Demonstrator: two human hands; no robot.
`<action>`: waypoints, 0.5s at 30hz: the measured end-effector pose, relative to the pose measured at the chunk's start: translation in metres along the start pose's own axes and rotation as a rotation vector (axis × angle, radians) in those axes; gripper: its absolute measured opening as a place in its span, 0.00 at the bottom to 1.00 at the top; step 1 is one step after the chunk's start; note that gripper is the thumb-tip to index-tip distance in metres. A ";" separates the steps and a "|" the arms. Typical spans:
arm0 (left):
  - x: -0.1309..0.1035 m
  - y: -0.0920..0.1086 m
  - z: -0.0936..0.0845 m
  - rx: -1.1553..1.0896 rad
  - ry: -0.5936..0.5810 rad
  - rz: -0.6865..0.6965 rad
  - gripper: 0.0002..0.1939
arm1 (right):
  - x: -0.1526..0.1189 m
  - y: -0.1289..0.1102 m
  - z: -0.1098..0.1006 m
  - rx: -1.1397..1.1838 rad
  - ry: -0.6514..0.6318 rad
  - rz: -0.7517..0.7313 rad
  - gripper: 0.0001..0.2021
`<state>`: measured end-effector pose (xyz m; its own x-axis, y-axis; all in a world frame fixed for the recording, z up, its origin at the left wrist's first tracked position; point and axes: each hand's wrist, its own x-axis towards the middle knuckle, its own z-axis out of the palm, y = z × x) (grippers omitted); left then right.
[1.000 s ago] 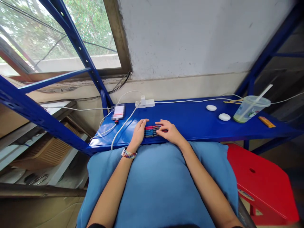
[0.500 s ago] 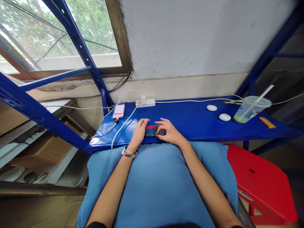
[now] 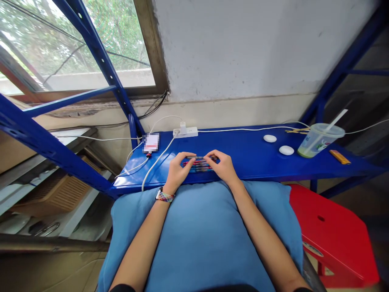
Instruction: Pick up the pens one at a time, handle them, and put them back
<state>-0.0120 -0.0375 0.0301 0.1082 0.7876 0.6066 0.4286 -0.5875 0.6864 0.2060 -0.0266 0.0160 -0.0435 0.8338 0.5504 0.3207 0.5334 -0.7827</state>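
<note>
A row of pens, red ones and blue ones, lies side by side near the front edge of the blue table. Along the far side of the row is a dark grey pen. My left hand is closed with thumb and fingertips at its left end; a patterned watch band circles that wrist. At the pen's right end, my right hand pinches it between thumb and fingers. My fingers partly cover the ends of the row.
A white power strip with cables sits at the back, beside a blurred white device. To the right are two white oval objects, a plastic cup with a straw and an orange packet. A red stool stands at right.
A dark grey pen now lies between both hands at the far side of the row. My right hand has shifted slightly right and away from the near pens; my left fingers have curled in.
</note>
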 end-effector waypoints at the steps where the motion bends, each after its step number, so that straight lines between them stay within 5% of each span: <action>1: 0.000 0.000 0.000 -0.018 0.033 -0.004 0.09 | 0.001 0.001 -0.001 0.079 0.038 0.040 0.12; 7: 0.002 0.000 0.000 -0.074 0.084 -0.063 0.09 | 0.003 0.003 -0.003 0.564 0.097 0.281 0.12; 15: 0.002 -0.004 -0.003 -0.155 0.066 -0.072 0.07 | 0.002 0.001 -0.001 0.618 0.063 0.295 0.13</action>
<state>-0.0158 -0.0345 0.0298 0.0210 0.8177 0.5753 0.2894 -0.5558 0.7793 0.2076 -0.0247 0.0167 0.0242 0.9566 0.2903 -0.2883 0.2848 -0.9142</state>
